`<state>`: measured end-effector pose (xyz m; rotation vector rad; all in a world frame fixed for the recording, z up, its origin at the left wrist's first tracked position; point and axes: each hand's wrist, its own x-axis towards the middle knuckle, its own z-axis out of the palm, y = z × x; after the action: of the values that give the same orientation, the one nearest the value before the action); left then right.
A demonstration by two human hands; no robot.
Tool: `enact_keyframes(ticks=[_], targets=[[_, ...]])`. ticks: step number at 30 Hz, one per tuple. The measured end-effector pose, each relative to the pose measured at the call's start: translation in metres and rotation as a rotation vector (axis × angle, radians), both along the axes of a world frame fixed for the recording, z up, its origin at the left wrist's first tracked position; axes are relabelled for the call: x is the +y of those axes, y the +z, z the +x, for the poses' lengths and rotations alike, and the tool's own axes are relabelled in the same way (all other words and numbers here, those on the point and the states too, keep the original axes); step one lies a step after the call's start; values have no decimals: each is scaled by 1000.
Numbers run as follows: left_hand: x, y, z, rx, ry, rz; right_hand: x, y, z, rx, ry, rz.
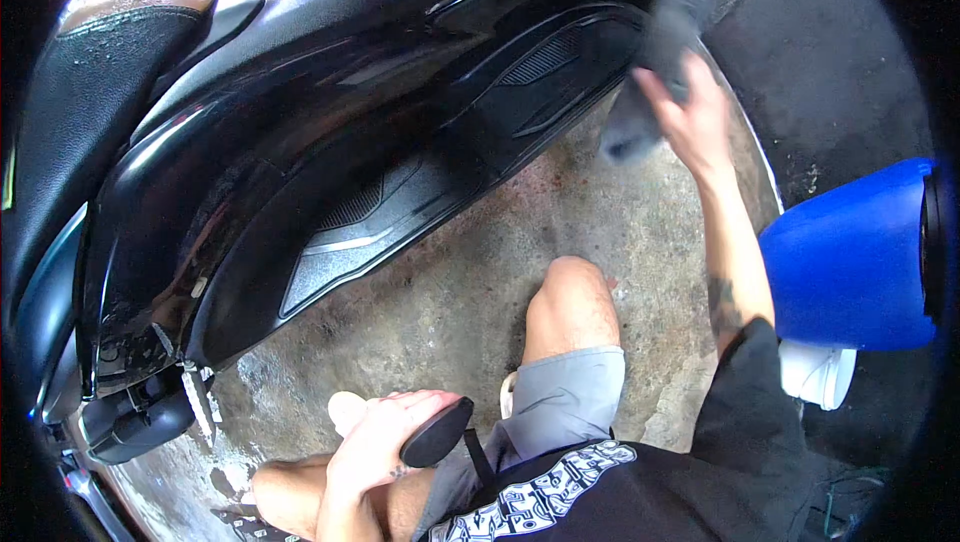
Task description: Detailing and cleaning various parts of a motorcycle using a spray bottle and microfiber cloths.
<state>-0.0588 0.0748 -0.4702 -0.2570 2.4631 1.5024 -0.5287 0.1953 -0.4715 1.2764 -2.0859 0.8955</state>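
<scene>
My right hand [694, 118] grips a grey cloth [671, 24], blurred, by the front end of a scooter's footboard [367, 234]. Whether the cloth touches the scooter I cannot tell. The footboard is black plastic with ribbed inserts, below the glossy black body panel [247, 137]. Over my left thigh, my left hand [379, 426] is closed around an object with a flat black oval face [437, 433]; its kind is unclear. A pale rounded shape [345, 412] shows beside that hand, partly hidden by it.
The scooter's wet-looking black seat [112, 69] is at the upper left. To my right stand a blue plastic drum [847, 257] and a white bucket [817, 373]. My bent knee [574, 302] is over the stained concrete floor [465, 302], close to the footboard.
</scene>
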Motion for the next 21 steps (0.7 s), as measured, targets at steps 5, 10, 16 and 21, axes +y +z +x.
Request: enact_keyframes(ticks=[5,10,16,21], targets=[[3,-15,-2,178,117,-73,-113,-72,47,241,-322,653],[8,-29,-1,209,321,-164,-151,-161,168,-534,230,261],[8,-33,0,185,428,-331,-80,-168,204,-1402,311,316],[-9,-37,-59,204,481,-204,3,-184,166,-2282,358,-711]])
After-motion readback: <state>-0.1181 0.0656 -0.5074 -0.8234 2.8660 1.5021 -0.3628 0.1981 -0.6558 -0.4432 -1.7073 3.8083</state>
